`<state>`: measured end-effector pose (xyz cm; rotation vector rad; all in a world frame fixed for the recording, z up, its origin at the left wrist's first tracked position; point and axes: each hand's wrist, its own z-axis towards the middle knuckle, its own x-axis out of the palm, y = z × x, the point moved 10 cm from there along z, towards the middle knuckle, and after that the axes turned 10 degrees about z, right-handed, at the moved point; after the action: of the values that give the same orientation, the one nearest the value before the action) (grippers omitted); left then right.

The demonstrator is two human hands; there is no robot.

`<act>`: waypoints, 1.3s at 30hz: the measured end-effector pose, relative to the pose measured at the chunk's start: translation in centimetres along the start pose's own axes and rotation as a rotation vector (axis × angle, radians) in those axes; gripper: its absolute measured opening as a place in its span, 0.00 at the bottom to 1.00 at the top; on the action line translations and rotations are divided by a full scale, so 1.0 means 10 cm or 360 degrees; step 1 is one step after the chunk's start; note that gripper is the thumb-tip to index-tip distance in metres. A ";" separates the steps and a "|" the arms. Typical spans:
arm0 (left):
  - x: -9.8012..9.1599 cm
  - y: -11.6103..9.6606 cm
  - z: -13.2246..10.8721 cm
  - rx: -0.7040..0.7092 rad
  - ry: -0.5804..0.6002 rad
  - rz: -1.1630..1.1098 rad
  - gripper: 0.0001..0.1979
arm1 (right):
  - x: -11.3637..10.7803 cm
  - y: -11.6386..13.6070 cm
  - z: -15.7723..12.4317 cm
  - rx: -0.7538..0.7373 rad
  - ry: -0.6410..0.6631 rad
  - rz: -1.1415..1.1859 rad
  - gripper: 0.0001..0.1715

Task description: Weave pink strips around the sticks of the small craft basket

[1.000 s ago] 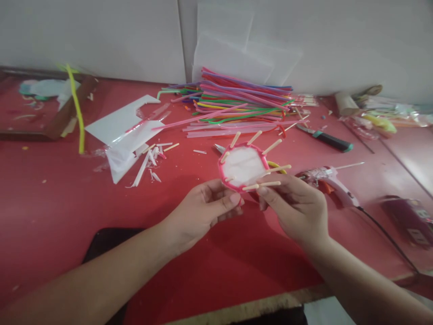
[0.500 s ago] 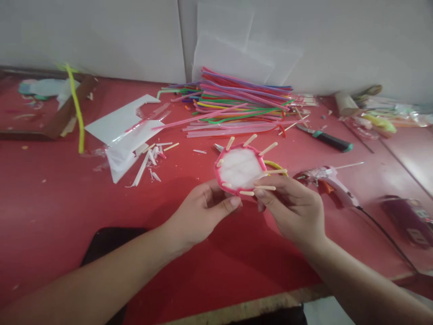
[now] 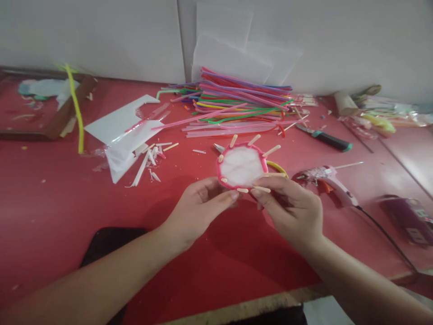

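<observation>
Left hand (image 3: 199, 208) and right hand (image 3: 297, 207) pinch a pink-rimmed disc (image 3: 241, 166) by its near edge, room between forearms (image 3: 135, 262)

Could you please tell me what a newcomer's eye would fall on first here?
Probably the pink-rimmed white piece, ringed with pale sticks and held between the left hand and the right hand near the middle of the view. Next might come the bright heap of coloured stems beyond it, near the pale wall, and then the pale pink glue gun lying to the right.
</observation>
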<state>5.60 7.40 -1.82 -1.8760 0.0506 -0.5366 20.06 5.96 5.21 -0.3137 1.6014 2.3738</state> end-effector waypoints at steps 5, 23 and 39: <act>-0.01 0.04 0.01 -0.0046 0.0002 0.0053 0.04 | 0.00 0.03 0.00 -0.0040 0.0004 -0.0023 0.08; 0.03 -0.06 0.00 0.0058 -0.0068 -0.0089 0.07 | -0.02 0.19 0.01 -0.0209 -0.0037 -0.0327 0.06; -0.05 0.07 0.03 -0.0236 -0.0155 -0.0176 0.08 | 0.18 0.43 -0.10 -0.0767 0.0067 -0.0798 0.08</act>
<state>5.37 7.57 -2.68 -2.0561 -0.0805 -0.5278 17.03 3.63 7.99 -0.7605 0.8054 2.3095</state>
